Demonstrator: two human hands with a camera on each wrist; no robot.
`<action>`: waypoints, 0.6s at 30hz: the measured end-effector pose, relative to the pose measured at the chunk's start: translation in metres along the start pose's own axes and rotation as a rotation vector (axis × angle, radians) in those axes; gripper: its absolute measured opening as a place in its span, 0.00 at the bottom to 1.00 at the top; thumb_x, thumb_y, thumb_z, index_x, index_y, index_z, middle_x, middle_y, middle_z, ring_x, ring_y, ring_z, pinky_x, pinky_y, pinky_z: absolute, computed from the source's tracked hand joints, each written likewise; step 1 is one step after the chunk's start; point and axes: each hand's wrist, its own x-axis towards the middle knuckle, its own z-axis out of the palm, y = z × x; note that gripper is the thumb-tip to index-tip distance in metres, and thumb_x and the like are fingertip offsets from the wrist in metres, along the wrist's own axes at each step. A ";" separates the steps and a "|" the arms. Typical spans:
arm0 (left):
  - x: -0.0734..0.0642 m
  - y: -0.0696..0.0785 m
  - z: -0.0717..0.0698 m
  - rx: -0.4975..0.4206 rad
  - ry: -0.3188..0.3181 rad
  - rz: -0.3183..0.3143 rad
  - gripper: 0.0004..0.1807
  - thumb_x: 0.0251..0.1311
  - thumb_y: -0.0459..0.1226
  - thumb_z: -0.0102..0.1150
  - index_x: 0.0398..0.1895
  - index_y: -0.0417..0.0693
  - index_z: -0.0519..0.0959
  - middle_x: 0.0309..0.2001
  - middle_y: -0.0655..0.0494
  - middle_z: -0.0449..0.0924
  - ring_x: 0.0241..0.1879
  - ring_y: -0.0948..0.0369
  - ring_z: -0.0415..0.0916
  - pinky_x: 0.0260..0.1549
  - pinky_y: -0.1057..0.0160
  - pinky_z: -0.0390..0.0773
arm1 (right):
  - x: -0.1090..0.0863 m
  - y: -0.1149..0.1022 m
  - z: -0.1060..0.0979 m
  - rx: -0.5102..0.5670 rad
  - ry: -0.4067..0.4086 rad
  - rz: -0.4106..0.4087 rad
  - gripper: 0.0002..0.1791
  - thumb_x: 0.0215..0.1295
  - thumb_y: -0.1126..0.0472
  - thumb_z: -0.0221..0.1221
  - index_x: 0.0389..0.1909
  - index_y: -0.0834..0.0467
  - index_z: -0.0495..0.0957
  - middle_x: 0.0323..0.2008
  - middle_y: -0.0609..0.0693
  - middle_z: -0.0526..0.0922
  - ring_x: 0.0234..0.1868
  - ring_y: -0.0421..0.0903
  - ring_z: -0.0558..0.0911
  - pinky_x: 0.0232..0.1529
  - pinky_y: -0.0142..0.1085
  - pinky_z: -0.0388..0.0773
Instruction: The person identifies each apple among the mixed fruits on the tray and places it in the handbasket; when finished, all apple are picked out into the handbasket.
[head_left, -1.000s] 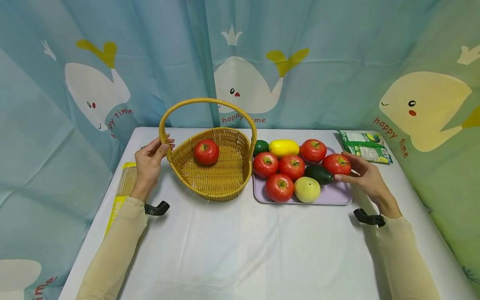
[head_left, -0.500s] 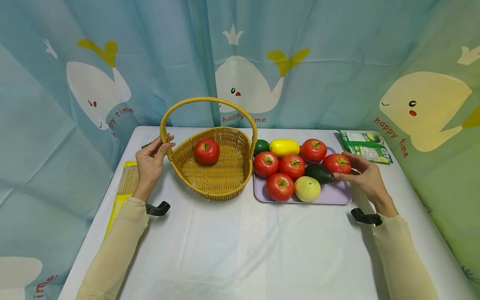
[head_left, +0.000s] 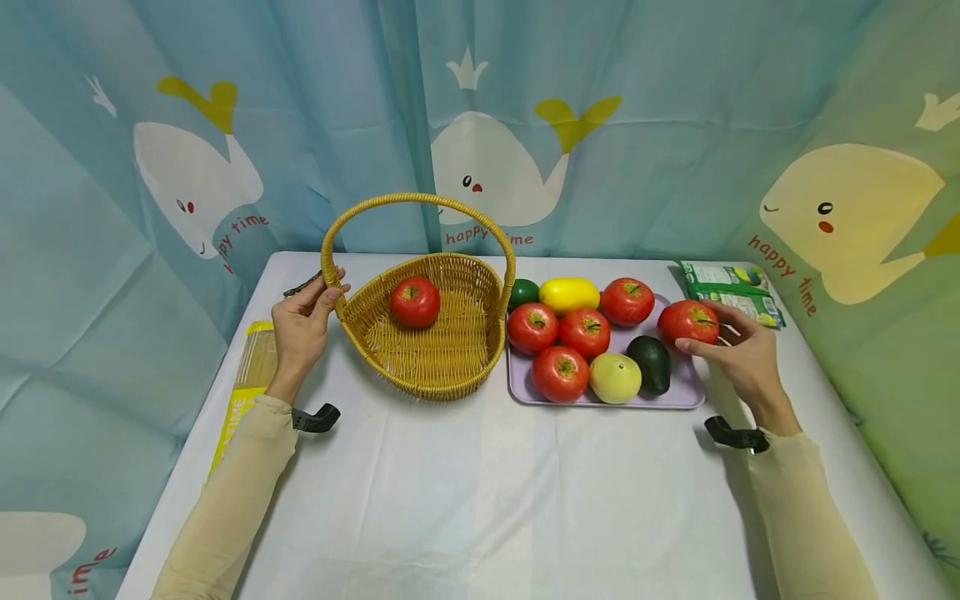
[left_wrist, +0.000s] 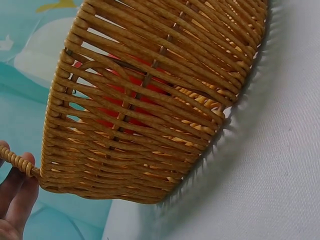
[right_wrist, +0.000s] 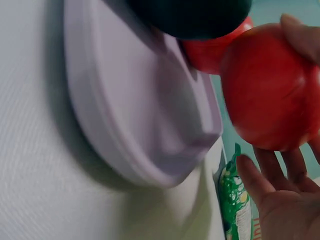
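At the left, my left hand [head_left: 302, 329] grips the base of the handle of a yellow wicker basket [head_left: 427, 389]. One red apple [head_left: 415, 302] lies inside, showing as red through the weave in the left wrist view. My right hand [head_left: 744, 354] holds another red apple [head_left: 687, 322] between thumb and fingers, over the right end of a lilac tray [head_left: 684, 392]. In the right wrist view, this held apple [right_wrist: 272, 90] is raised above the tray's level. Near it on the tray lies a dark green avocado [head_left: 651, 365].
Several more red apples [head_left: 559, 375], a pale green round fruit [head_left: 615, 378], a yellow oval fruit [head_left: 569, 296] and a dark green fruit [head_left: 522, 294] crowd the tray. Green packets [head_left: 731, 292] lie behind right. A yellow-ended long pack [head_left: 243, 392] lies beside my left forearm.
My right hand has lifted its apple and shifted it slightly right, off its neighbours. The avocado has swung round to point toward the front. My left hand stays on the basket handle.
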 end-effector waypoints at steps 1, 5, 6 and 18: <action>0.000 0.000 0.000 -0.004 0.001 -0.001 0.18 0.73 0.27 0.61 0.63 0.37 0.83 0.58 0.31 0.84 0.47 0.67 0.90 0.50 0.72 0.86 | -0.001 -0.001 0.000 0.032 0.011 -0.003 0.44 0.63 0.55 0.76 0.79 0.47 0.70 0.62 0.34 0.75 0.57 0.34 0.75 0.50 0.11 0.75; 0.000 0.000 0.000 -0.020 0.002 -0.004 0.18 0.73 0.26 0.61 0.63 0.40 0.84 0.58 0.30 0.83 0.48 0.66 0.91 0.50 0.72 0.86 | -0.004 -0.008 -0.002 0.078 0.032 -0.004 0.42 0.64 0.58 0.75 0.79 0.46 0.70 0.59 0.28 0.75 0.56 0.32 0.76 0.50 0.12 0.75; 0.000 0.000 0.000 -0.023 0.001 -0.005 0.18 0.73 0.26 0.61 0.63 0.40 0.84 0.58 0.30 0.83 0.48 0.66 0.91 0.50 0.71 0.86 | -0.005 -0.010 -0.003 0.083 0.032 -0.003 0.42 0.65 0.57 0.75 0.79 0.45 0.70 0.59 0.28 0.75 0.56 0.32 0.76 0.49 0.12 0.76; 0.000 -0.001 -0.001 -0.029 -0.005 -0.012 0.18 0.73 0.26 0.60 0.63 0.39 0.83 0.58 0.30 0.83 0.48 0.66 0.90 0.50 0.71 0.87 | -0.008 -0.033 -0.005 0.410 -0.036 -0.104 0.40 0.65 0.71 0.71 0.78 0.55 0.70 0.63 0.39 0.79 0.63 0.38 0.74 0.51 0.16 0.79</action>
